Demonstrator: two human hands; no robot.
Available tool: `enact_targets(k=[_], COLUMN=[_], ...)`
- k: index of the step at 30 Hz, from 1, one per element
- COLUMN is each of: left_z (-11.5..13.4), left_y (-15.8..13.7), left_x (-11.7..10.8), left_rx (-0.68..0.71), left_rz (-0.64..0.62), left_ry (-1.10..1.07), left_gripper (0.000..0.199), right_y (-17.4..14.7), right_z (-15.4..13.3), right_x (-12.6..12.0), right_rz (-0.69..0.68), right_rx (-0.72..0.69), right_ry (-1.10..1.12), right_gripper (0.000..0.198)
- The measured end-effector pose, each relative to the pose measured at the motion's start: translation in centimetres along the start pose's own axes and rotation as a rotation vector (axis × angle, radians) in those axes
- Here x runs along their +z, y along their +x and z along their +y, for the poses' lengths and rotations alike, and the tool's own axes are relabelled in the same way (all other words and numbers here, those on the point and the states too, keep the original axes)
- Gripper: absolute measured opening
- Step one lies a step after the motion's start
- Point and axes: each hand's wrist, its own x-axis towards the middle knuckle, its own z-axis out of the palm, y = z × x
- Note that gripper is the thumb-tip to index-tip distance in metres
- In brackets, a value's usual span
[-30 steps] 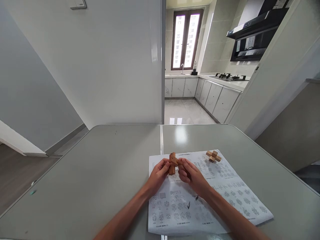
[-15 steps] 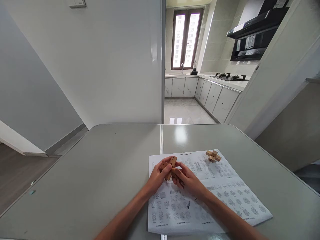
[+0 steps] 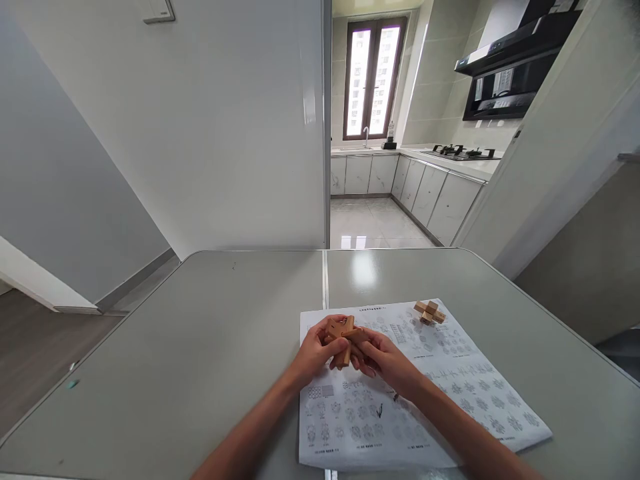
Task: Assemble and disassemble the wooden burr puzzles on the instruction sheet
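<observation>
Between both hands, just above a printed sheet, is a wooden burr puzzle (image 3: pixel 345 333) made of crossing brown pieces. My left hand (image 3: pixel 316 350) is closed round its left side, thumb pressed on the front. My right hand (image 3: pixel 383 357) grips its right side, thumb and fingers on a piece that points right. Fingers cover part of the puzzle, so how its pieces interlock is partly hidden. The white instruction sheet (image 3: pixel 365 447) carries rows of small diagrams and lies under both hands. A second wooden burr puzzle (image 3: pixel 429 312), cross-shaped, rests on the sheet's far right part.
The grey table (image 3: pixel 175 373) has a pale seam (image 3: pixel 325 280) running away from me. A small teal bit (image 3: pixel 73 384) lies near its left edge. Beyond the table stand a white wall (image 3: pixel 240 133) and a kitchen with white cabinets (image 3: pixel 357 175).
The puzzle in my hands has been turned, so its pieces now point differently. My right thumb and fingers have shifted on it. The view has moved slightly; the other puzzle stays put.
</observation>
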Motion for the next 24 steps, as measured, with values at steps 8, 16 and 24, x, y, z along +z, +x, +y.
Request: enact_targets(k=[8,16,24], left_z=[0.0,-0.4,-0.6], left_y=[0.4,1.0,1.0], left_x=[0.4,0.6,0.6], left_rx=[-0.072,-0.052,-0.036], left_rz=[0.083,0.271,0.249], left_ry=[0.002,-0.099,-0.070], left_gripper=[0.070,0.057,0.048], right_y=[0.0,1.2,1.6], right_z=[0.0,1.4,0.7], right_x=[-0.3,-2.5,-4.4], right_rz=[-0.058,0.283,0.457], right_rx=[0.099,0.013,-0.191], right_ry=[0.081,0.469,0.491], right_gripper=[0.039,0.025,0.025])
